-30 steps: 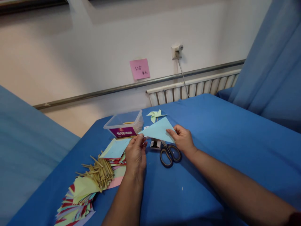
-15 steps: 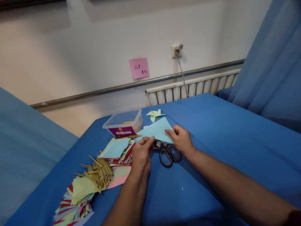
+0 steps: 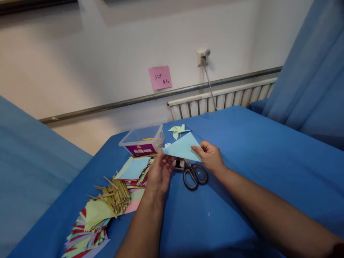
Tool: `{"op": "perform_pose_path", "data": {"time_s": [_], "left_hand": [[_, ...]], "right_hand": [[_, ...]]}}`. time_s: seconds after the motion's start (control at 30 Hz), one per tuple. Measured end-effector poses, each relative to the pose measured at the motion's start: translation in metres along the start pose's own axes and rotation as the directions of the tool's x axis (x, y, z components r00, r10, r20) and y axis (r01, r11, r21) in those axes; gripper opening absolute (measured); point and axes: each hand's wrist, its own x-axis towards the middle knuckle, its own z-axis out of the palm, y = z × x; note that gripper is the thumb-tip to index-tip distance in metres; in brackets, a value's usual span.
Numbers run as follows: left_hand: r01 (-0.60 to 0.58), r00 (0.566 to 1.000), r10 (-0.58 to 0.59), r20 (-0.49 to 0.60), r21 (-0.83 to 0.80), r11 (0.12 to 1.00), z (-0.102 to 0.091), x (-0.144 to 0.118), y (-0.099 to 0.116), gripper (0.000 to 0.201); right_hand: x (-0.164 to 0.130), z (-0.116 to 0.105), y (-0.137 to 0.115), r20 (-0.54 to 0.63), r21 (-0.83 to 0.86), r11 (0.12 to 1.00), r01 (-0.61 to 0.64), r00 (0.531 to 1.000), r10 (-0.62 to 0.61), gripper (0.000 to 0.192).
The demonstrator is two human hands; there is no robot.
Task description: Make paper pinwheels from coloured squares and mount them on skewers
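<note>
— Pinching what, the left hand [image 3: 159, 174]?
— Nothing; its fingers lie open at the light-blue paper triangle [image 3: 182, 147], raised above the scissors [image 3: 194, 175].
— And the right hand [image 3: 211, 156]?
— Gripping its right corner. Match edges before creasing, I'd say.

Left hand [image 3: 159, 175] motion-blurred; grip on light blue paper triangle [image 3: 182, 147] unclear. Scissors [image 3: 194, 173] blade tips hidden behind triangle. Small white object [image 3: 177, 164] under triangle mostly covered, unidentifiable. Writing on pink note [image 3: 160, 77] too small to read. Coloured paper pile [image 3: 86, 229] cut off at bottom edge. Tub [image 3: 142, 141] label illegible.
</note>
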Motion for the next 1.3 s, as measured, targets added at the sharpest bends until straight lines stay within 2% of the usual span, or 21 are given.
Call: {"op": "perform_pose_path", "data": {"time_s": [0.03, 0.13, 0.27, 0.33, 0.37, 0.4, 0.47, 0.5, 0.53, 0.6, 0.7, 0.77, 0.87, 1.07, 1.23, 1.3], "left_hand": [[0.022, 0.996, -0.027, 0.082, 0.056, 0.998, 0.002, -0.003, -0.004, 0.027], [0.004, 0.989, -0.036, 0.145, 0.214, 0.977, 0.006, -0.009, -0.015, 0.026], [-0.018, 0.995, -0.014, 0.102, 0.299, 0.954, 0.004, -0.007, -0.018, 0.026], [-0.050, 0.998, 0.034, 0.060, 0.292, 0.955, 0.003, -0.006, -0.017, 0.025], [-0.072, 0.997, 0.063, 0.042, 0.268, 0.961, 0.003, -0.005, -0.016, 0.025], [-0.094, 0.996, 0.091, 0.024, 0.230, 0.969, 0.003, -0.005, -0.016, 0.026], [-0.125, 0.992, 0.129, -0.016, 0.131, 0.983, 0.004, -0.005, -0.016, 0.027], [-0.132, 0.990, 0.135, -0.033, 0.088, 0.987, 0.005, -0.005, -0.016, 0.028], [-0.136, 0.989, 0.139, -0.048, 0.055, 0.989, 0.006, -0.006, -0.017, 0.028], [-0.145, 0.987, 0.147, -0.063, 0.029, 0.989, 0.009, -0.008, -0.020, 0.028], [-0.183, 0.982, 0.184, -0.041, 0.042, 0.982, 0.012, -0.010, -0.029, 0.029], [-0.227, 0.973, 0.228, -0.017, 0.059, 0.972, 0.014, -0.011, -0.037, 0.030], [-0.240, 0.970, 0.242, -0.002, 0.105, 0.965, 0.014, -0.009, -0.047, 0.029], [-0.214, 0.972, 0.226, -0.061, 0.151, 0.965, 0.011, -0.005, -0.048, 0.028], [-0.186, 0.972, 0.202, -0.116, 0.135, 0.973, 0.009, -0.006, -0.034, 0.026], [-0.184, 0.971, 0.198, -0.132, 0.113, 0.977, 0.009, -0.006, -0.030, 0.025]], "right_hand": [[0.001, 0.000, 0.001, 0.022, 0.009, 1.000, -0.002, 1.000, 0.002, 0.042], [0.002, -0.001, 0.005, 0.105, 0.030, 1.000, 0.008, 0.994, -0.012, 0.041], [0.006, -0.004, 0.007, 0.107, 0.069, 0.998, 0.008, 0.994, -0.016, 0.041], [0.008, -0.005, 0.007, 0.074, 0.202, 0.975, -0.090, 0.994, 0.076, 0.039], [0.009, -0.005, 0.008, 0.063, 0.316, 0.932, -0.176, 0.984, 0.165, 0.039], [0.009, -0.004, 0.008, 0.074, 0.444, 0.852, -0.277, 0.959, 0.273, 0.039], [0.006, -0.001, 0.007, 0.164, 0.636, 0.631, -0.444, 0.877, 0.452, 0.037], [0.002, 0.003, 0.006, 0.226, 0.678, 0.537, -0.502, 0.837, 0.498, 0.033], [-0.002, 0.007, 0.005, 0.274, 0.679, 0.503, -0.534, 0.821, 0.501, 0.027], [-0.013, 0.017, 0.001, 0.341, 0.656, 0.507, -0.560, 0.818, 0.463, 0.024], [-0.027, 0.033, -0.005, 0.420, 0.641, 0.580, -0.503, 0.862, 0.284, 0.030], [-0.031, 0.040, -0.005, 0.369, 0.648, 0.607, -0.460, 0.887, 0.278, 0.031], [-0.029, 0.043, -0.001, 0.322, 0.666, 0.584, -0.465, 0.884, 0.338, 0.033], [-0.022, 0.034, 0.002, 0.274, 0.724, 0.520, -0.453, 0.881, 0.385, 0.033], [-0.001, 0.012, 0.008, 0.133, 0.749, 0.558, -0.358, 0.906, 0.402, 0.033], [0.011, 0.001, 0.014, 0.060, 0.769, 0.553, -0.320, 0.898, 0.436, 0.031]]}}
